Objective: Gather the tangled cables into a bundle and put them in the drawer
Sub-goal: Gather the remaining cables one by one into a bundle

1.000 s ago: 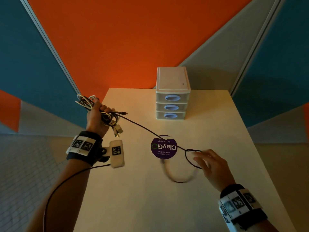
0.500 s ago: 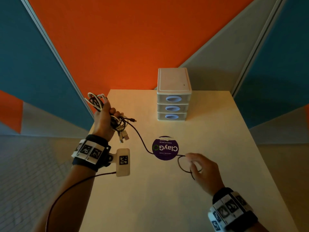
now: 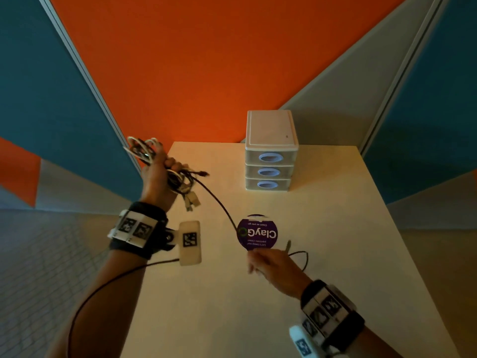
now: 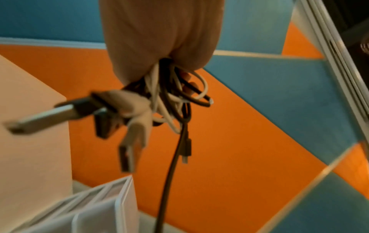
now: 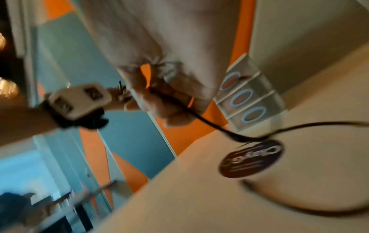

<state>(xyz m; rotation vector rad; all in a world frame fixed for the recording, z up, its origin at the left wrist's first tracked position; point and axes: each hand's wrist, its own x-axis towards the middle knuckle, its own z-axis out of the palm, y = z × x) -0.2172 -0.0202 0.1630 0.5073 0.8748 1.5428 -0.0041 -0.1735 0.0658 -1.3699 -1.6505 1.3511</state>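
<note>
My left hand is raised over the table's far left corner and grips a bundle of white and black cables, whose USB plugs hang below the fist. One black cable runs from the bundle down across the table to my right hand, which pinches it just in front of the purple sticker; the hand is blurred. Behind that hand a slack loop of the same cable trails. The small white three-drawer unit stands at the table's far edge, all drawers shut.
A round purple "ClayGo" sticker lies flat mid-table. The cream table ends at orange, blue and grey wall panels behind. A thin black wire runs from my left wrist camera along the forearm.
My right hand has moved left and nearer along the black cable, past the sticker's front. The cable's loop has shrunk and slackened. My left hand with the bundle shifted slightly right.
</note>
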